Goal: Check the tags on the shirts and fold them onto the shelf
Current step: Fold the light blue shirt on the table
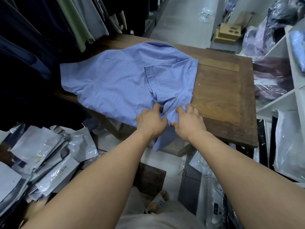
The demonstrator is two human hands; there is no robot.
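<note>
The blue checked shirt lies beyond the fingers, hem nearest.
The left hand and the right hand sit side by side, equally near, fingers curled and pinching the bunched hem. The shirt lies flat on the wooden surface, its long axis running straight away from the fingers to the collar. The white shelf stands off to the right of the right hand's fingers.

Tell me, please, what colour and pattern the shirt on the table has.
The shirt is light blue, finely checked; best in the head view.
</note>
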